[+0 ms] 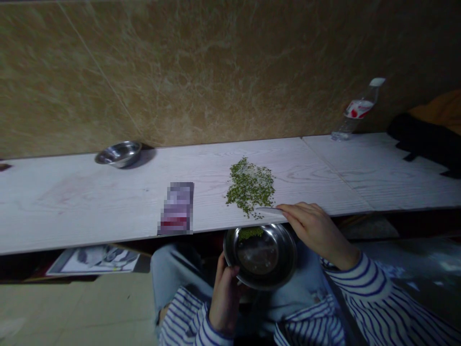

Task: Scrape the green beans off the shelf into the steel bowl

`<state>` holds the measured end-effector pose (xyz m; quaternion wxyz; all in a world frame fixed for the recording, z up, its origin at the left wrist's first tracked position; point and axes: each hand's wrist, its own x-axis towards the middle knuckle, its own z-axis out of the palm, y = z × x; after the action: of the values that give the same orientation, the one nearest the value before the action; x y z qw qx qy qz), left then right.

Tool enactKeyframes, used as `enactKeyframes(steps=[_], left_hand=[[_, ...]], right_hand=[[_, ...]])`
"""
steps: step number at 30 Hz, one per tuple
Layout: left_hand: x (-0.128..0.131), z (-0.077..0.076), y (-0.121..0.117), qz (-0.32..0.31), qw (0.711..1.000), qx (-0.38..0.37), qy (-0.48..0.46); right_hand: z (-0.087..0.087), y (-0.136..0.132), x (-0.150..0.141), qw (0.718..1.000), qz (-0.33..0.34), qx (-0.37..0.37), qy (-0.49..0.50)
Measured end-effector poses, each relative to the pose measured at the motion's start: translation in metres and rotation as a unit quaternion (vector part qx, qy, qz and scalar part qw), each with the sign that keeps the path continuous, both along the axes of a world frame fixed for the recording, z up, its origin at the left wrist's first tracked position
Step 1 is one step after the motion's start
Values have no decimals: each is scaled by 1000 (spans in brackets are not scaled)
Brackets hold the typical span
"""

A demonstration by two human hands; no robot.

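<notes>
My left hand (226,290) grips the left rim of a shiny metal bowl (288,262), held over my lap just below the table's front edge. Some green beans (251,233) lie inside the bowl near its table-side wall. Pinched in my right hand (315,228) is a thin, flat, pale piece (267,210); its exact kind is unclear. That piece touches or hovers at the near side of a spread pile of small green beans (250,187) on the table. White grains are mixed among the beans, mostly toward the back.
A second metal bowl (120,154) stands at the back left of the white table (201,168). A blurred-out flat rectangle (177,207) lies near the front edge. At the right are a plastic bottle (355,113) and dark cloth (425,142). A wall rises behind.
</notes>
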<state>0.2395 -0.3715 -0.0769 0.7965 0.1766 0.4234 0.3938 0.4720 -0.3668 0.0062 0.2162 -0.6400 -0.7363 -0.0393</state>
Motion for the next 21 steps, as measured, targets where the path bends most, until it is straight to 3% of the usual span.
enactKeyframes(steps=[12,21], left_hand=[[2,-1,1,17,1000,0,-11],[0,5,1,-3,1000,9,1]], right_hand=[[-2,-6,-2,1000,1,-4,1],[-1,-9,-11,1000,20,-7,-1]])
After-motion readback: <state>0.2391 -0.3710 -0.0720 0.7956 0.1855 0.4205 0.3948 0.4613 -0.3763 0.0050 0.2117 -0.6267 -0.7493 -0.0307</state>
